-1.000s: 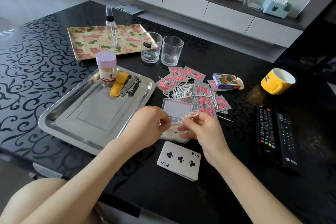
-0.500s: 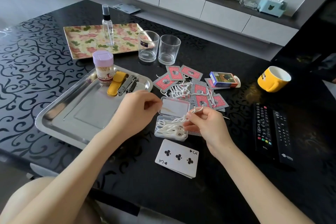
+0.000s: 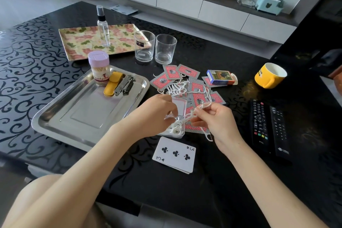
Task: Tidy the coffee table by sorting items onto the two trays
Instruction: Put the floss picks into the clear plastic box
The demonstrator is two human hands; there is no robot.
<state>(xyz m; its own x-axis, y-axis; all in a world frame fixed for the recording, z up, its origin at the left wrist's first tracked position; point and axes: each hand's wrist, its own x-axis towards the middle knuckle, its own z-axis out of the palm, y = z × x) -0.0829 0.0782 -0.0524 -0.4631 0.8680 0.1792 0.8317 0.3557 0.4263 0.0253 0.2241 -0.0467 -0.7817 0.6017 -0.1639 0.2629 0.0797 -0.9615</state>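
Note:
My right hand (image 3: 215,119) pinches a bunch of white floss picks (image 3: 196,112) above a small clear plastic box (image 3: 178,104) with its lid up. My left hand (image 3: 155,114) is curled over the box's left side, fingertips pinching picks at the box. More floss picks (image 3: 178,87) lie tangled over red-backed playing cards (image 3: 185,79). The steel tray (image 3: 61,122) to the left holds a toothpick jar (image 3: 99,68), a yellow pouch (image 3: 112,86) and nail clippers (image 3: 125,85). A floral tray (image 3: 81,42) behind carries a spray bottle (image 3: 102,27).
Two empty glasses (image 3: 155,48) stand by the floral tray. A card box (image 3: 220,77), a yellow mug (image 3: 269,75) and two remotes (image 3: 268,127) lie to the right. A card stack showing the three of clubs (image 3: 174,153) lies near me.
My left hand moved right onto the box and over the picks. My right hand still holds its bunch of picks, now lowered closer to the box.

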